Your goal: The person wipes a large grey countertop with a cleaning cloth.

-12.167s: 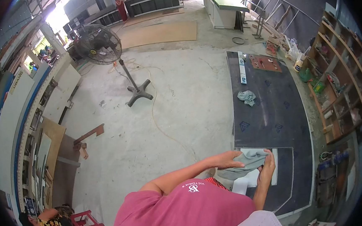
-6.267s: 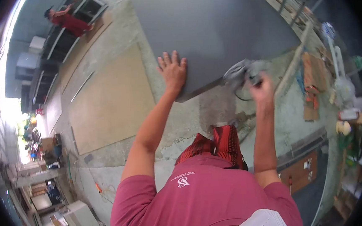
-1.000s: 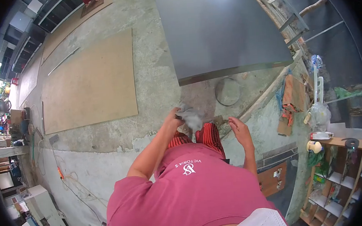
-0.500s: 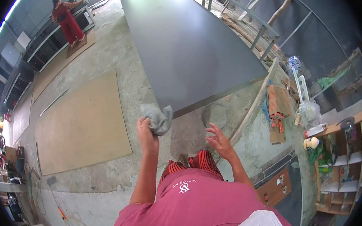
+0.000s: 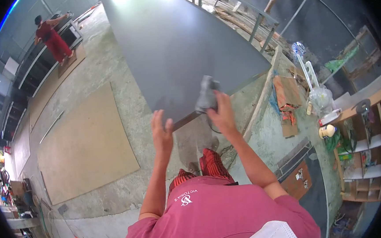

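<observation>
A crumpled grey cloth (image 5: 206, 95) is gripped in my right hand (image 5: 224, 116), held over the near edge of a large dark grey panel (image 5: 173, 58). My left hand (image 5: 161, 132) is raised beside the panel's near left corner, its fingers apart and nothing in it. The panel stretches away from me, its smooth top reflecting light at the far end.
Flat brown board (image 5: 84, 144) lies on the concrete floor to the left. Far left, another person (image 5: 52, 38) stands by dark cabinets. On the right are a metal frame (image 5: 255, 30), a torn cardboard box (image 5: 287, 92) and a wooden shelf unit (image 5: 360, 151).
The cloth has passed from my left hand to my right, which has moved up to the panel's edge. My left hand is now empty. The view has shifted slightly.
</observation>
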A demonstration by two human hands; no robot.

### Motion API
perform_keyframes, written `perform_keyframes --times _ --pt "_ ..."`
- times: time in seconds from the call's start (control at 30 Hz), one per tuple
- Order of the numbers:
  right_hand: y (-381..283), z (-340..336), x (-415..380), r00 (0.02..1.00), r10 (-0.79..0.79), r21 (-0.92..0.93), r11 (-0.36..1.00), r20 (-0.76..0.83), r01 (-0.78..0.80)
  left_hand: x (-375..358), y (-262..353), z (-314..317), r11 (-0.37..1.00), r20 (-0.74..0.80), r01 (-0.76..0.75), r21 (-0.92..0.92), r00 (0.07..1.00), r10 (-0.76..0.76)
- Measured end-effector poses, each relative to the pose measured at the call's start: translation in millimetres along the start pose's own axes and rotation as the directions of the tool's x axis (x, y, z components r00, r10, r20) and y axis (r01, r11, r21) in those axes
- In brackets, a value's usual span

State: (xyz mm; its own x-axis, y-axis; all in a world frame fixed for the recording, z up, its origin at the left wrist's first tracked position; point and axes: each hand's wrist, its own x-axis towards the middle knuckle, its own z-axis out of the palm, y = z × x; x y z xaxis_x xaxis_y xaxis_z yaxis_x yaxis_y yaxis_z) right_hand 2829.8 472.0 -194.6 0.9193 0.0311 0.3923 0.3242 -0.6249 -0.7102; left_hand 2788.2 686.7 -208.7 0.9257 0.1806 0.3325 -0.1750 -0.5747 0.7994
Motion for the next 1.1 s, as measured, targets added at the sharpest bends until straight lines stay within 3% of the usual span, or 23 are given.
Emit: perform_keyframes --times 0.03,0.1,0.17,0.23,0.27,0.3,0.33,0.43,0.47,0.53,0.6,0.7,0.77,0.93,1.0,1.1 --pt "-2.2 18.9 13.0 0.995 -0.09 -0.116 0.989 0.03 0.093 9.0 -6.1 5.0 0.999 -0.03 0.038 -0.011 0.999 -0.039" --pt "-5.2 60.1 25.4 0.91 -0.252 -0.319 0.877 0.33 0.359 23.8 -24.0 27.2 0.999 -0.059 0.031 0.028 0.998 -0.03" --pt "19.2 111.3 19.5 0.815 -0.388 -0.21 0.835 0.431 0.509 35.6 -42.3 42.7 0.995 -0.088 0.016 0.095 0.996 -0.007" --pt "38.8 117.6 40.9 0.819 -0.386 -0.26 0.814 0.424 0.519 36.7 -52.7 58.5 0.945 -0.011 0.025 0.325 1.0 -0.023" --pt "42.3 107.1 51.2 0.821 -0.372 -0.314 0.791 0.434 0.525 39.5 -48.3 60.1 0.945 -0.016 0.038 0.325 0.999 -0.034" --pt "54.2 90.5 68.5 0.856 -0.226 -0.385 0.819 0.465 0.426 38.0 -43.5 60.3 0.898 0.035 0.02 0.44 0.999 -0.04" --pt "80.2 76.7 88.2 0.905 -0.152 -0.465 0.817 0.398 0.341 38.2 -39.3 60.4 0.836 0.09 -0.008 0.548 0.995 -0.05" --pt "155.2 -0.5 152.6 0.987 0.103 -0.676 0.737 0.125 0.008 43.3 -38.7 65.9 0.807 0.075 0.011 0.59 0.995 -0.069" --pt "188.5 -29.0 173.7 0.98 0.19 -0.727 0.681 0.062 -0.086 45.1 -38.4 67.6 0.783 0.074 0.003 0.621 0.995 -0.062" --pt "274.7 -75.8 192.8 0.973 0.197 -0.804 0.555 -0.124 -0.215 51.5 -33.3 69.8 0.778 0.061 0.032 0.628 0.994 -0.089" --pt "318.2 -110.1 214.7 0.917 0.373 -0.734 0.583 -0.139 -0.348 53.9 -31.0 69.9 0.765 0.034 0.08 0.639 0.991 -0.132" --pt "346.3 -117.2 229.0 0.922 0.382 -0.627 0.705 -0.059 -0.332 57.9 -29.1 69.6 0.767 0.015 0.097 0.635 0.99 -0.138" --pt "338.5 -108.1 237.1 0.914 0.392 -0.7 0.625 -0.101 -0.345 60.4 -27.9 68.4 0.763 0.035 0.078 0.642 0.991 -0.13" --pt "329.2 -60.1 282.5 0.945 0.326 -0.755 0.617 -0.012 -0.222 63.5 -26.2 68.6 0.759 0.034 0.088 0.645 0.989 -0.144" --pt "316.2 -27.6 301.0 0.987 0.159 -0.785 0.613 0.013 -0.088 63.9 -25.8 68.5 0.76 0.031 0.093 0.644 0.989 -0.147" --pt "253.7 24.5 313.3 0.983 0.087 -0.757 0.65 0.163 0.068 64.1 -25.7 65.4 0.764 0.028 0.091 0.639 0.99 -0.141"
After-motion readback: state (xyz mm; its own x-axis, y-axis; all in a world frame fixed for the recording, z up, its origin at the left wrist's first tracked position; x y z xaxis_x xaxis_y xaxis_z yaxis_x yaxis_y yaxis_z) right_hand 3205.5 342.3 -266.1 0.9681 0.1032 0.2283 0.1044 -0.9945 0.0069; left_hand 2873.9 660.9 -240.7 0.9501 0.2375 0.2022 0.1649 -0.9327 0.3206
